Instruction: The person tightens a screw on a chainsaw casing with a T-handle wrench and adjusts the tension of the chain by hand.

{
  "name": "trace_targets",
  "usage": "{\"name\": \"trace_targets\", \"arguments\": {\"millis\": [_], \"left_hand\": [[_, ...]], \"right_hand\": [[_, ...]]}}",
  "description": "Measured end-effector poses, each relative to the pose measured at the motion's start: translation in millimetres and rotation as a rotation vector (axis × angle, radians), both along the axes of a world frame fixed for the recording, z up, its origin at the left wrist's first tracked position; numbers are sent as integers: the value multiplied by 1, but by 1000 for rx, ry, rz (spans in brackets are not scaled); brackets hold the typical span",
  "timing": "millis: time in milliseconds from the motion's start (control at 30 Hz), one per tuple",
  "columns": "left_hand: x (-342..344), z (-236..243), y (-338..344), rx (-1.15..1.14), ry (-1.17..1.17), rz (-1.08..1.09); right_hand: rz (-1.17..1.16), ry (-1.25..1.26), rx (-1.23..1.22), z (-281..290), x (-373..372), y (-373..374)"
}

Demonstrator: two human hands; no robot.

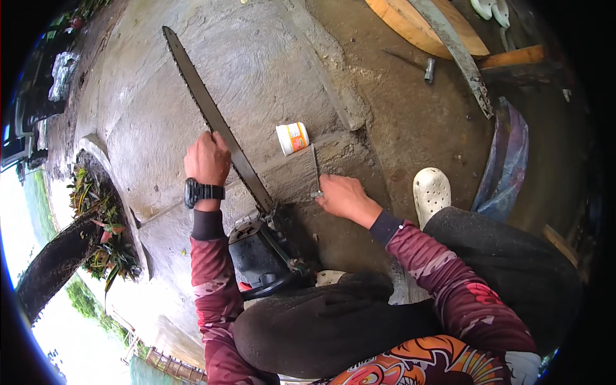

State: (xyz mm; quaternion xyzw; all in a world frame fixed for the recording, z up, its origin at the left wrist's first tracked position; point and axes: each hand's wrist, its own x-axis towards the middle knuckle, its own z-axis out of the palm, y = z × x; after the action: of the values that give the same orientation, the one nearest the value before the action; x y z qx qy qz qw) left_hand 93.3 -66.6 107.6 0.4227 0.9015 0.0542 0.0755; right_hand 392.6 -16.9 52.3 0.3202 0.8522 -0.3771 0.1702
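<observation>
A chainsaw rests on the concrete, its long guide bar (212,110) with the toothed chain pointing away to the upper left. Its dark motor body (260,253) sits near my knees, partly behind my left forearm and leg. My left hand (207,159) is closed on the edge of the bar, about midway along; the fingertips are partly hidden. To the right of the bar, my right hand (346,197) grips a thin metal file (315,163), which points away from me and stays apart from the chain. Just beyond its tip, a white and orange tub (292,138) lies on its side.
Farther right lie a long worn blade (457,54), a curved wooden piece (401,22), a small metal socket tool (429,70) and a crumpled plastic bag (507,160). My pale clog (431,192) stands on the ground. Left is a planter with a trunk (54,266).
</observation>
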Motion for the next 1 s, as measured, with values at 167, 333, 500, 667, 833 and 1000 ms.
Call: {"name": "trace_targets", "arguments": {"millis": [167,333,500,667,833,1000], "left_hand": [[-9,-2,0,53,85,-34],[-34,-12,14,7,169,2],[-57,-7,37,-12,179,-39],[-56,1,32,22,-12,18],[-39,-5,19,-5,-6,29],[-41,-4,20,23,-22,50]], "right_hand": [[23,26,43,4,0,-4],[47,41,97,2,1,-3],[60,24,104,5,2,-1],[57,43,118,0,5,-3],[52,76,114,-1,12,-3],[60,51,94,1,12,-6]]}}
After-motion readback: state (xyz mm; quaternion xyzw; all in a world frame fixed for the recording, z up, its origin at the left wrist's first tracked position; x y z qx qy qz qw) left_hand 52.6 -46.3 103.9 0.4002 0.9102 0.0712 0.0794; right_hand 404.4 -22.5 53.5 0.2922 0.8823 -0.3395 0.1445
